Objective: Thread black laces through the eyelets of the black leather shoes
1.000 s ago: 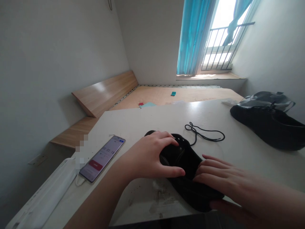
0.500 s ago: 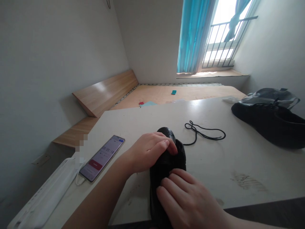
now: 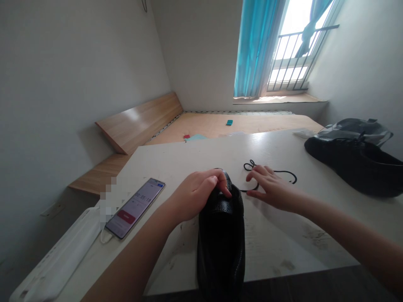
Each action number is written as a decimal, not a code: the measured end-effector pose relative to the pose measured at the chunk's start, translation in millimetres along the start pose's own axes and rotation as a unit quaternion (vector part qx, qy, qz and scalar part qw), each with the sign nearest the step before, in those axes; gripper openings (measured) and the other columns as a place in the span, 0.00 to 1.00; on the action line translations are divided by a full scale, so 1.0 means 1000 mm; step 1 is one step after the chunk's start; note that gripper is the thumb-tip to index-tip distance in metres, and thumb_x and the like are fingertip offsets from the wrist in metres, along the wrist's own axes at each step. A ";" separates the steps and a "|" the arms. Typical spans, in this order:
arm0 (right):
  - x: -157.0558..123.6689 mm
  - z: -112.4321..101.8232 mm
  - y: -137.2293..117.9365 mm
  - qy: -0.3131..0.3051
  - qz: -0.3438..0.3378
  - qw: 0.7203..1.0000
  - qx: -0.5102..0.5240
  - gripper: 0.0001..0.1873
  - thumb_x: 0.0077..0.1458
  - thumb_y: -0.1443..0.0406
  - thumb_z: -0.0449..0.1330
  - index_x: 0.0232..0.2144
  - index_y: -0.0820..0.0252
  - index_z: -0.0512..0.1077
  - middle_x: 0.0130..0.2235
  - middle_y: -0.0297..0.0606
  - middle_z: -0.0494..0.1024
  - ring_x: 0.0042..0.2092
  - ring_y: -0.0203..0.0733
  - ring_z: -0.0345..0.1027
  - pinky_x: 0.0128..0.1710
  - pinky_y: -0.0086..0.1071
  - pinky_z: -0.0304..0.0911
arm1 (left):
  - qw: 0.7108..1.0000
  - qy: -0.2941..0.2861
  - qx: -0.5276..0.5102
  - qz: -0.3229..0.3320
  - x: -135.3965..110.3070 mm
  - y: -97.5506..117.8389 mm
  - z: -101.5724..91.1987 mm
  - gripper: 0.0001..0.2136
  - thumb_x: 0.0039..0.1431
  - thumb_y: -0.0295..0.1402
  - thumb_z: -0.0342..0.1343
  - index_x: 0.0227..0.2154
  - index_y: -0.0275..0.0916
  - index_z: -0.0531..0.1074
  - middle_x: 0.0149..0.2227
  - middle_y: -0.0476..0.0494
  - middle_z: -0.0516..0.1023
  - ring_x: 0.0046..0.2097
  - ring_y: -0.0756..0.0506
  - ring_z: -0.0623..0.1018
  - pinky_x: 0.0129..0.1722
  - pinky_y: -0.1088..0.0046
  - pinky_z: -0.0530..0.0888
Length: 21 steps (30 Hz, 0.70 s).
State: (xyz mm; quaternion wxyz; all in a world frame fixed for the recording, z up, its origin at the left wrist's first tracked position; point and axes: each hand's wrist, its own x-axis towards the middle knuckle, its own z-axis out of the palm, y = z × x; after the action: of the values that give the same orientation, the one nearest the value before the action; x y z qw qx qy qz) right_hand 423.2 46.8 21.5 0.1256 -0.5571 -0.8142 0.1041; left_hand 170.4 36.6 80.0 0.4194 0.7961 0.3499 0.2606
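A black leather shoe (image 3: 222, 251) stands on the white table in front of me, its opening facing me and its toe pointing away. My left hand (image 3: 203, 193) grips the front part of the shoe from the left, its fingers curled over the tongue area. Right of the shoe, my right hand (image 3: 267, 186) is over a thin black shoelace (image 3: 285, 171), with thumb and fingers apart. One end of the lace runs toward the shoe's right side; the hand hides part of its loop, and whether it touches the lace I cannot tell.
Another black shoe (image 3: 355, 167) lies at the table's right, before a clear plastic bag (image 3: 362, 128). A phone (image 3: 135, 207) showing a timer lies on the left, with a white cable (image 3: 105, 239) and a long white object (image 3: 66, 260) beside it. A bed (image 3: 270, 121) stands behind.
My right hand has left the shoe's opening and moved forward and right to the shoelace, its fingers now spread. My left hand stays on the shoe's front.
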 end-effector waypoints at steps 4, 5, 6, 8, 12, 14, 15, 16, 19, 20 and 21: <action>0.006 0.003 -0.001 -0.030 -0.005 0.999 0.017 0.06 0.57 0.66 0.54 0.28 0.59 0.66 0.36 0.44 0.72 0.43 0.49 0.63 0.48 0.45 0.59 | 0.999 0.042 -0.022 0.011 0.005 -0.007 0.003 0.15 0.63 0.32 0.38 0.36 0.39 0.71 0.39 0.45 0.80 0.43 0.45 0.77 0.46 0.66 0.69; 0.010 -0.001 -0.004 -0.019 0.001 0.999 0.027 0.07 0.59 0.66 0.51 0.28 0.59 0.64 0.34 0.43 0.72 0.41 0.48 0.64 0.46 0.45 0.59 | 0.998 0.050 -0.031 0.010 0.006 -0.010 0.003 0.16 0.63 0.32 0.38 0.38 0.39 0.72 0.41 0.45 0.79 0.44 0.45 0.77 0.47 0.66 0.70; 0.014 -0.007 -0.009 -0.007 0.013 0.999 0.032 0.08 0.61 0.65 0.49 0.29 0.58 0.62 0.32 0.41 0.73 0.38 0.46 0.65 0.44 0.44 0.60 | 0.997 0.061 -0.042 0.008 0.008 -0.013 0.002 0.17 0.63 0.32 0.38 0.41 0.38 0.73 0.43 0.44 0.79 0.45 0.45 0.77 0.47 0.66 0.70; 0.022 -0.020 -0.024 0.038 0.031 0.994 0.096 0.09 0.65 0.62 0.43 0.32 0.57 0.59 0.29 0.36 0.72 0.32 0.41 0.65 0.40 0.40 0.61 | 0.994 0.081 -0.073 -0.004 0.011 -0.018 0.001 0.17 0.62 0.32 0.41 0.47 0.38 0.72 0.48 0.42 0.77 0.50 0.44 0.75 0.51 0.65 0.69; 0.034 -0.040 -0.078 0.112 -0.064 0.837 0.531 0.13 0.65 0.57 0.46 0.30 0.56 0.55 0.25 0.27 0.66 0.30 0.34 0.66 0.37 0.32 0.63 | 0.992 0.053 -0.110 0.015 0.011 -0.020 0.001 0.21 0.56 0.32 0.56 0.54 0.38 0.67 0.55 0.40 0.73 0.57 0.43 0.71 0.59 0.64 0.64; 0.038 -0.044 -0.107 0.058 -0.088 0.744 0.660 0.14 0.64 0.56 0.50 0.29 0.56 0.56 0.27 0.27 0.66 0.28 0.32 0.64 0.33 0.30 0.62 | 0.992 0.018 -0.121 0.016 0.010 -0.018 0.003 0.18 0.53 0.32 0.60 0.48 0.38 0.72 0.50 0.42 0.76 0.54 0.42 0.73 0.57 0.64 0.66; 0.040 -0.046 -0.119 0.022 -0.087 0.714 0.694 0.14 0.64 0.56 0.50 0.29 0.56 0.56 0.27 0.27 0.66 0.27 0.31 0.63 0.31 0.29 0.62 | 0.991 0.002 -0.133 0.005 0.009 -0.017 0.004 0.14 0.52 0.33 0.61 0.42 0.37 0.74 0.45 0.43 0.78 0.50 0.43 0.75 0.54 0.65 0.68; 0.042 -0.048 -0.129 -0.001 -0.089 0.694 0.715 0.15 0.65 0.57 0.49 0.28 0.57 0.56 0.26 0.26 0.64 0.25 0.30 0.61 0.28 0.28 0.60 | 0.988 -0.004 -0.152 -0.011 0.009 -0.016 0.004 0.09 0.53 0.34 0.60 0.36 0.37 0.75 0.39 0.44 0.79 0.45 0.44 0.76 0.51 0.66 0.69; 0.049 -0.057 -0.136 0.018 -0.094 0.678 0.729 0.16 0.65 0.56 0.51 0.27 0.56 0.54 0.21 0.23 0.55 0.21 0.29 0.51 0.22 0.26 0.52 | 0.956 0.069 -0.283 -0.039 0.012 -0.016 0.001 0.08 0.55 0.34 0.54 0.23 0.37 0.69 0.27 0.49 0.72 0.36 0.48 0.75 0.45 0.69 0.71; 0.052 -0.060 -0.131 0.045 -0.095 0.688 0.718 0.18 0.63 0.55 0.53 0.27 0.56 0.54 0.21 0.23 0.52 0.20 0.29 0.47 0.21 0.26 0.48 | 0.931 0.111 -0.344 -0.040 0.013 -0.016 -0.002 0.10 0.54 0.32 0.52 0.20 0.38 0.66 0.25 0.50 0.69 0.35 0.48 0.75 0.44 0.70 0.71; 0.055 -0.063 -0.123 0.074 -0.094 0.706 0.698 0.19 0.62 0.54 0.54 0.27 0.55 0.53 0.21 0.22 0.50 0.20 0.29 0.44 0.21 0.26 0.45 | 0.900 0.151 -0.406 -0.038 0.015 -0.017 -0.005 0.10 0.53 0.31 0.50 0.18 0.38 0.62 0.25 0.50 0.67 0.36 0.48 0.75 0.44 0.70 0.72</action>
State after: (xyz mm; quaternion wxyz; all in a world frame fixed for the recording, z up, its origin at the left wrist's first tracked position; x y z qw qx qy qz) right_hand 316.1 56.0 123.9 0.5480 -0.2368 -0.5448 0.5889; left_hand 169.8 57.3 70.1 0.6582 0.4936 0.3027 0.4812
